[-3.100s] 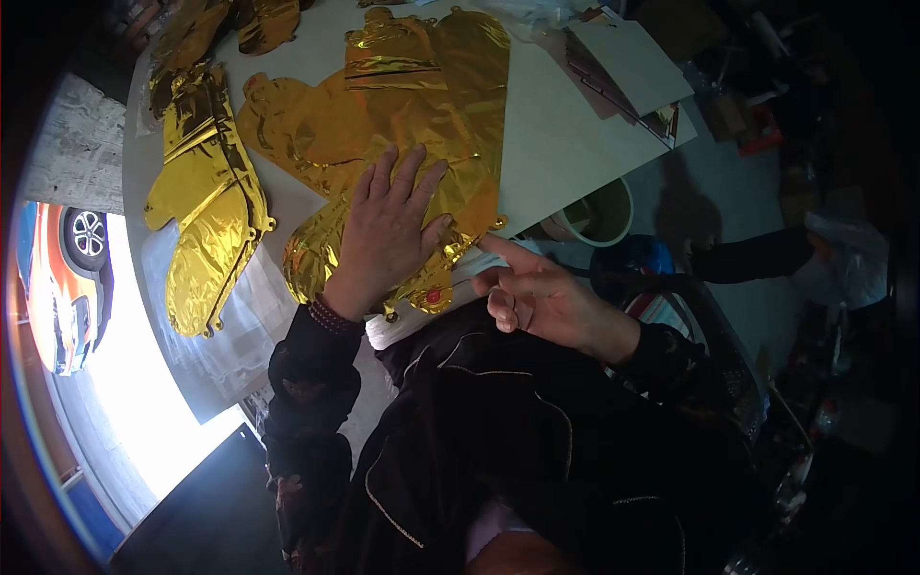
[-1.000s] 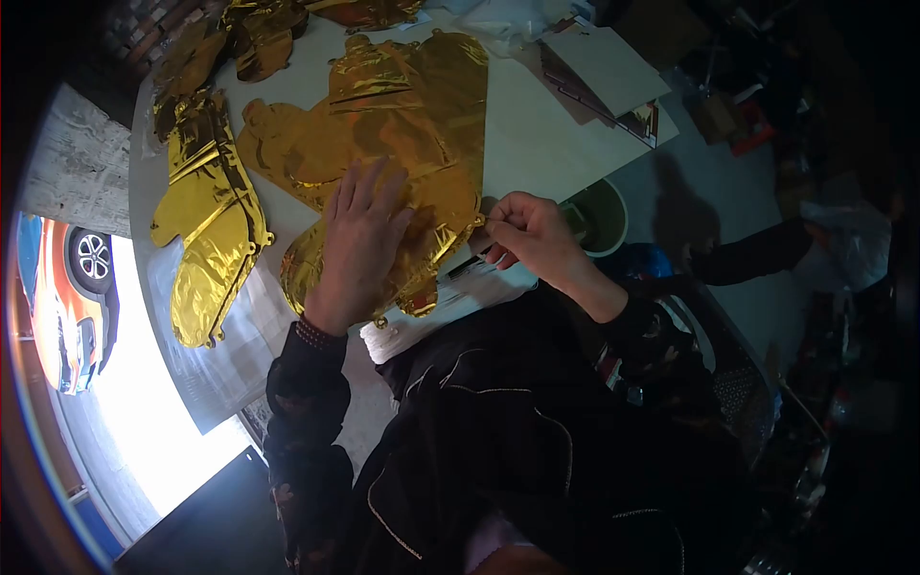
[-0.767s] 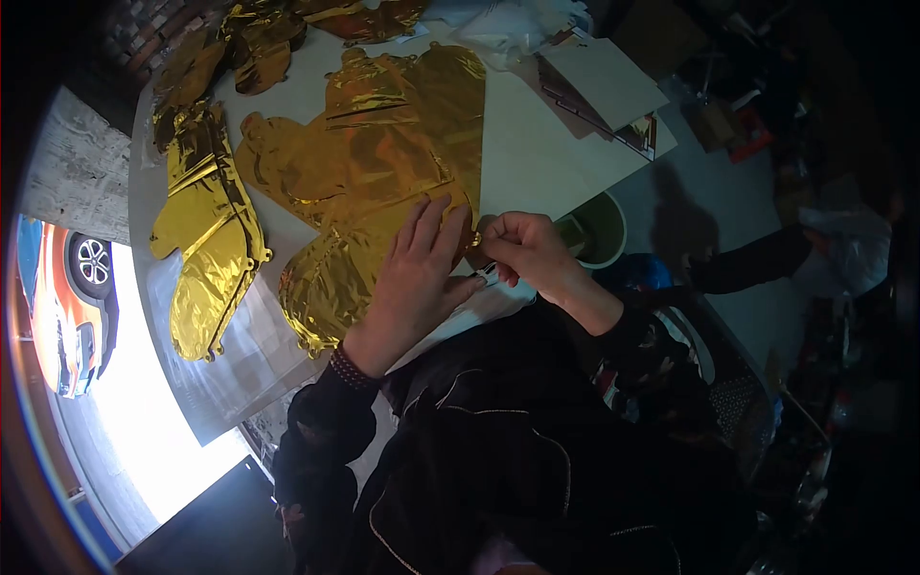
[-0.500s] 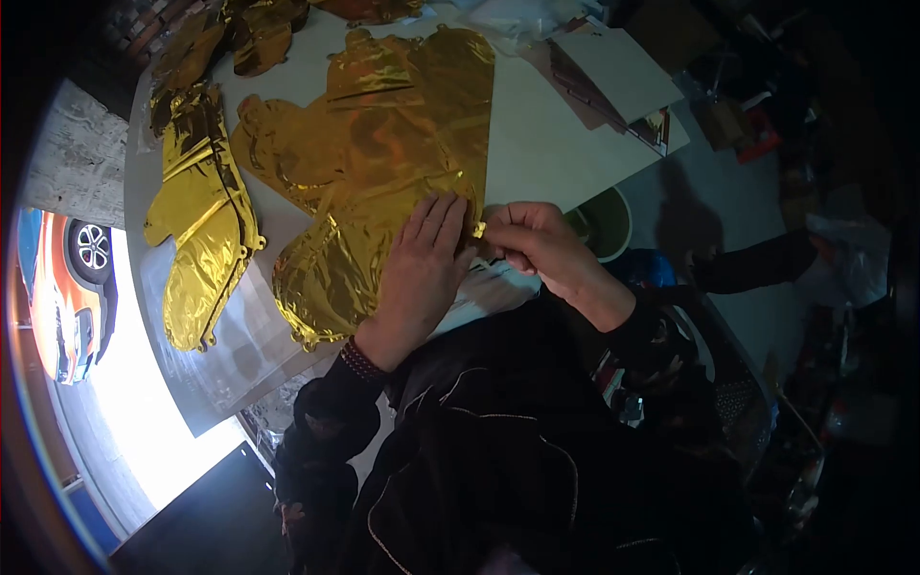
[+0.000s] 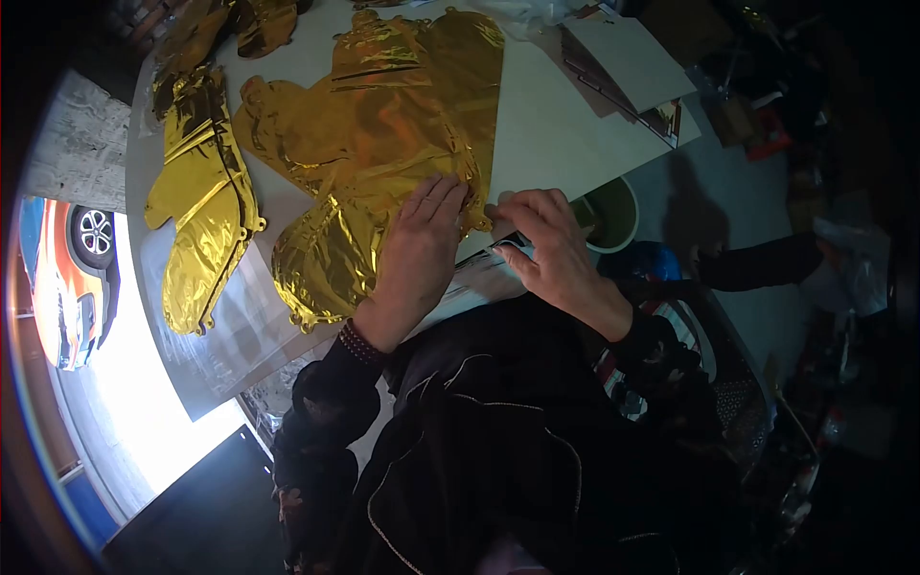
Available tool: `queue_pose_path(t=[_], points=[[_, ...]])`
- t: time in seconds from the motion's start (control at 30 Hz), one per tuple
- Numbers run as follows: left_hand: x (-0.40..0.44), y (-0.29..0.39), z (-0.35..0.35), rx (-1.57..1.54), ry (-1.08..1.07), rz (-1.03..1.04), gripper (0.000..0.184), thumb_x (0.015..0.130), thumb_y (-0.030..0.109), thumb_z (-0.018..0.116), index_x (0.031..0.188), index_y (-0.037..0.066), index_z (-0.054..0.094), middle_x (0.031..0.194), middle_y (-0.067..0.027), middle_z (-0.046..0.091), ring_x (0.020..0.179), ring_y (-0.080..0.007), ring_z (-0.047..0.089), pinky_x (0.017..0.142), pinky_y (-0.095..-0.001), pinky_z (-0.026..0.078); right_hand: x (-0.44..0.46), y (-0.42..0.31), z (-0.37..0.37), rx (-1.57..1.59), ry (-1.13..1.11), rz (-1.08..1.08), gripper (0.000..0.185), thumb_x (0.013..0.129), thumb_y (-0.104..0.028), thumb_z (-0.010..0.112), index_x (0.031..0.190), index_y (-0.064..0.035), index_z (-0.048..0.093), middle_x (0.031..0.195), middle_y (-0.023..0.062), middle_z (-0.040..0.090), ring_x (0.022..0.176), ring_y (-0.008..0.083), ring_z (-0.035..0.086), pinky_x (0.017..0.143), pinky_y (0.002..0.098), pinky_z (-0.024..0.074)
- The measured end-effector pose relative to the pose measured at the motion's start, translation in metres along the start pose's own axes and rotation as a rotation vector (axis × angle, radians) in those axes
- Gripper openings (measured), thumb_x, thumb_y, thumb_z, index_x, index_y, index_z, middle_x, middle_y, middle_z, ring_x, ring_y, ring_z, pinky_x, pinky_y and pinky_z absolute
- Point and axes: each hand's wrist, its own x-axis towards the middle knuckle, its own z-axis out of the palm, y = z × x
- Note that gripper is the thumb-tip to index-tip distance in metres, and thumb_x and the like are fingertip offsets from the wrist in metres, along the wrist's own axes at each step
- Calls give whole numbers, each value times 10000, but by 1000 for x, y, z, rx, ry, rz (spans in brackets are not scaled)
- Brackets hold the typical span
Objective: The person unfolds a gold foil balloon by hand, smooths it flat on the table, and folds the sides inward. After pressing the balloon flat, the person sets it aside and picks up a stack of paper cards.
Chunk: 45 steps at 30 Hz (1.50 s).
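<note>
A large gold foil balloon [image 5: 383, 129], flat and uninflated, lies on the table in front of me. My left hand [image 5: 422, 251] rests on its near part, palm down with fingers stretched out. Beside the small tab at the balloon's near right corner is my right hand [image 5: 556, 251]. Its fingers are bent, the thumb stands apart from them, and I see nothing held between. Further left lies a folded gold foil balloon [image 5: 206, 244], flat too, with small tabs along its edge.
More gold foil pieces [image 5: 264, 29] lie at the table's far left. White sheets [image 5: 628, 62] are at the far right of the white table [image 5: 546, 144]. A green bin [image 5: 615, 216] stands below its right edge. Outside, at left, is an orange car [image 5: 62, 278].
My right thumb and fingers have come apart from their pinch at the balloon's corner tab. My left hand stays flat on the foil. The view has shifted slightly.
</note>
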Motion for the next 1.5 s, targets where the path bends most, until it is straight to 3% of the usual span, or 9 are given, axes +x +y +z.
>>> queue_pose_path(t=[0.1, 0.37, 0.57, 0.77, 0.97, 1.07, 1.27, 1.37, 1.5], points=[[0, 0, -1, -39, -10, -1, 455, 884, -38, 598, 1339, -38, 586, 1398, -209, 591, 1351, -398, 518, 1118, -446, 446, 3, 1, 4, -17, 0, -37, 401, 763, -43, 823, 1136, -58, 675, 1133, 61, 611, 1065, 290, 543, 938, 429, 439], [-1, -1, 1, -21, 2, 0, 431, 888, -26, 607, 1319, -39, 601, 1392, -202, 598, 1344, -379, 530, 1112, -438, 452, 14, 8, -6, 127, -10, -68, 356, 748, -7, 826, 1074, -43, 687, 1086, 84, 663, 1007, 298, 627, 888, 417, 509], [0, 0, 0, -35, 0, -21, 439, 875, -27, 625, 1314, -37, 605, 1383, -195, 607, 1332, -375, 541, 1107, -432, 458, 43, 29, -22, -242, -24, -629, 175, 809, -92, 731, 965, -46, 668, 914, 43, 657, 786, 227, 670, 697, 347, 581], [0, -3, 3, -35, 6, -16, 462, 850, -33, 649, 1310, -43, 605, 1378, -194, 610, 1327, -377, 546, 1108, -432, 457, 67, 34, -21, -300, -189, -878, 112, 822, -134, 700, 895, -63, 653, 842, 27, 600, 779, 178, 646, 703, 316, 591], [0, -3, 2, -21, 1, -14, 463, 851, -31, 649, 1311, -45, 603, 1380, -198, 608, 1329, -379, 543, 1110, -434, 455, 77, 39, -14, -226, -129, -959, 122, 822, -130, 710, 908, -56, 666, 891, 31, 639, 826, 195, 655, 724, 309, 595], [1, -1, 0, -37, -2, -27, 454, 862, -36, 632, 1315, -39, 603, 1382, -199, 607, 1331, -380, 541, 1111, -433, 455, 69, 44, -7, -7, -153, -770, 233, 760, -24, 759, 989, -20, 713, 1016, 82, 710, 924, 256, 694, 786, 342, 596], [2, 0, -2, -60, -8, -46, 433, 886, -29, 611, 1319, -22, 607, 1385, -193, 606, 1331, -373, 542, 1111, -429, 456, 66, 50, -5, 194, -151, -453, 220, 778, 3, 748, 991, -42, 712, 965, 62, 713, 912, 252, 678, 804, 361, 562], [2, 1, -4, -39, -9, -36, 430, 890, -26, 610, 1320, -19, 608, 1384, -190, 608, 1329, -369, 543, 1108, -426, 459, 70, 52, -7, 231, -174, -440, 222, 808, 5, 741, 1022, -43, 707, 999, 62, 709, 897, 263, 672, 788, 365, 560], [2, 2, -4, -20, 0, -36, 430, 893, -23, 608, 1322, -19, 605, 1381, -188, 609, 1326, -366, 546, 1106, -422, 462, 77, 49, -21, -24, -170, -705, 210, 805, -41, 728, 1012, -44, 692, 1025, 51, 696, 857, 239, 667, 758, 344, 570]])
